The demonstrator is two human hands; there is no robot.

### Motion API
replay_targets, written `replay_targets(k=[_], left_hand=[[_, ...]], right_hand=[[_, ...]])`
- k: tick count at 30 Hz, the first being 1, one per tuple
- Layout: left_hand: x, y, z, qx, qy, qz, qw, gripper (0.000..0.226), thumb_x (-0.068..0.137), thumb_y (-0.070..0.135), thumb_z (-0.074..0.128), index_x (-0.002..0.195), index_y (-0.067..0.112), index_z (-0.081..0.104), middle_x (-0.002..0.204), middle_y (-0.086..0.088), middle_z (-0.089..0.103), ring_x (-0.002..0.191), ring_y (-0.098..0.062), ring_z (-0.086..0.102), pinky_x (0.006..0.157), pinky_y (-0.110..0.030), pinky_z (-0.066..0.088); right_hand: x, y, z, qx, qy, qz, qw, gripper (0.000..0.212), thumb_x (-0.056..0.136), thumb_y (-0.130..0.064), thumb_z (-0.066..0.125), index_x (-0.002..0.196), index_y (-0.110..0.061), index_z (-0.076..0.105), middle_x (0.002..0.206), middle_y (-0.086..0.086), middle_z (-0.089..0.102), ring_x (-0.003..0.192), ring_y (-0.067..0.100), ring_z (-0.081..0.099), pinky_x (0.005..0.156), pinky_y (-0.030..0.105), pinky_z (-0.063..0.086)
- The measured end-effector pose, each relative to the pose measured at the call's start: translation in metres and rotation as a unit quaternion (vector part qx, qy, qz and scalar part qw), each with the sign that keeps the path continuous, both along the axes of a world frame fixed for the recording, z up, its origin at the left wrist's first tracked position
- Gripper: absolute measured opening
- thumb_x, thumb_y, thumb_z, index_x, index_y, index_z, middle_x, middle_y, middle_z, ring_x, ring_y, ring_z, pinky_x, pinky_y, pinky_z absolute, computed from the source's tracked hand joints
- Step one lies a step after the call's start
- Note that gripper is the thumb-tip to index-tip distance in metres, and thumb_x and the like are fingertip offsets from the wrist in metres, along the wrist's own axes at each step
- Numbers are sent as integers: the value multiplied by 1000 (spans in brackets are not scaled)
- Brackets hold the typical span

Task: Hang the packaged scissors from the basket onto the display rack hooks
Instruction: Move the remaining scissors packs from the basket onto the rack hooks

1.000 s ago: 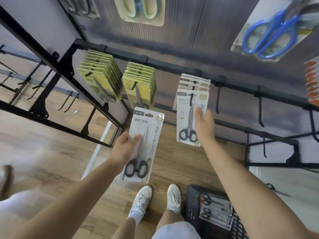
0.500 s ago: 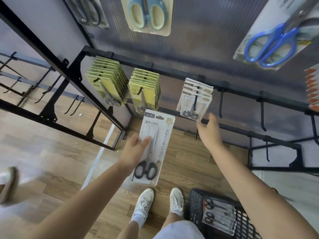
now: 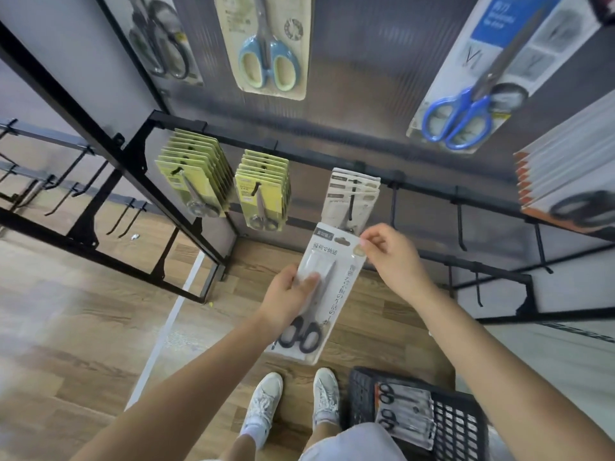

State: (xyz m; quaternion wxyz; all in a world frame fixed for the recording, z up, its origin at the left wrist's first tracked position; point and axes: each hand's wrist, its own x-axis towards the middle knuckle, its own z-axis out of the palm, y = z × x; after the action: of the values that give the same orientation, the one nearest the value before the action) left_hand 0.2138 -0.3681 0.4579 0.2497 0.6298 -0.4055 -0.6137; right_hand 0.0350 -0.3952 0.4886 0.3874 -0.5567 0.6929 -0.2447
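The left hand (image 3: 289, 296) is gripping the scissors package (image 3: 321, 287) at its middle, while the right hand (image 3: 391, 257) is pinching its top corner at one o'clock, just below the hook (image 3: 351, 207).

A shop aisle with a scissors display, seen from above.

Black metal display racks (image 3: 299, 154) carried rows of hooks (image 3: 461, 224), several loaded with carded scissors in matching yellow-green packs (image 3: 196, 181) and white packs (image 3: 352, 194). Larger packaged scissors (image 3: 266, 44) hung higher on a ribbed back panel (image 3: 366, 78). A black plastic shopping basket (image 3: 456, 427) of packaged stock sat on a wood-look floor (image 3: 83, 311).
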Motion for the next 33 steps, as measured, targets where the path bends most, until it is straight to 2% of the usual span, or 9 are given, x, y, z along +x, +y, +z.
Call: replay_targets(k=[3, 6, 10, 13, 18, 21, 24, 28, 33], left_hand=[[0, 0, -3, 12, 16, -10, 1000, 10, 91, 24, 60, 91, 15, 55, 81, 4, 60, 68, -5, 56, 52, -13, 45], [6, 5, -18, 7, -15, -16, 1000, 18, 83, 21, 71, 82, 11, 56, 75, 3, 59, 65, -7, 54, 55, -11, 43], [8, 9, -35, 12, -46, 13, 999, 22, 80, 23, 74, 79, 7, 59, 74, -3, 61, 69, -13, 55, 63, -20, 43], [3, 4, -39, 4, -54, 24, 998, 18, 83, 24, 71, 77, 11, 60, 71, 3, 61, 66, -10, 55, 61, -18, 43], [-4, -11, -49, -7, -63, 39, 997, 11, 84, 25, 70, 83, 18, 62, 82, 2, 67, 78, -14, 62, 73, -23, 49], [-5, -17, -55, -10, -74, 53, 996, 12, 85, 25, 69, 90, 19, 60, 81, 8, 63, 77, -6, 58, 67, -12, 45], [-7, -23, -66, -8, -54, 70, 996, 8, 85, 23, 68, 92, 18, 67, 80, 9, 67, 76, -6, 62, 64, -10, 47], [-17, -34, -83, 5, -29, 90, 995, 11, 87, 21, 67, 95, 15, 71, 79, 10, 70, 73, -2, 64, 64, -8, 48], [-31, -53, -108, -4, -10, 94, 995, 2, 88, 18, 65, 89, 19, 64, 72, 19, 60, 61, 11, 56, 56, 0, 41]], right_hand=[[-6, 1, -2, 9, -15, -12, 1000, 21, 92, -15, 55, 80, -32, 54, 90, -3, 64, 88, 19, 62, 82, 46, 53], [-12, -2, -1, -10, -13, -27, 1000, 20, 93, -14, 54, 80, -30, 53, 88, -6, 62, 87, 17, 61, 82, 42, 53], [-11, -9, -3, -27, 30, -21, 999, 12, 93, -13, 53, 86, -21, 55, 84, -7, 58, 78, 11, 57, 72, 22, 48], [-8, -18, -8, -44, 82, -17, 996, 10, 93, -12, 53, 86, -20, 55, 85, -5, 57, 72, 0, 50, 61, 6, 37], [-7, -33, -13, -71, 123, -13, 990, 9, 93, -10, 52, 89, -15, 58, 84, -5, 53, 76, 8, 48, 59, 12, 34], [-6, -37, -20, -75, 145, -11, 987, 10, 94, -10, 51, 92, -11, 60, 85, -5, 51, 78, 9, 48, 63, 16, 31], [-6, -39, -26, -85, 160, -14, 983, 11, 94, -10, 50, 92, -9, 61, 86, -5, 49, 79, 11, 49, 67, 18, 32], [-6, -45, -31, -106, 187, -25, 976, 12, 94, -11, 50, 93, -8, 62, 86, -3, 50, 78, 11, 48, 65, 19, 30], [-1, -46, -39, -173, 261, -4, 950, 15, 94, -7, 48, 96, -3, 63, 87, 7, 56, 73, 21, 50, 60, 31, 40]])
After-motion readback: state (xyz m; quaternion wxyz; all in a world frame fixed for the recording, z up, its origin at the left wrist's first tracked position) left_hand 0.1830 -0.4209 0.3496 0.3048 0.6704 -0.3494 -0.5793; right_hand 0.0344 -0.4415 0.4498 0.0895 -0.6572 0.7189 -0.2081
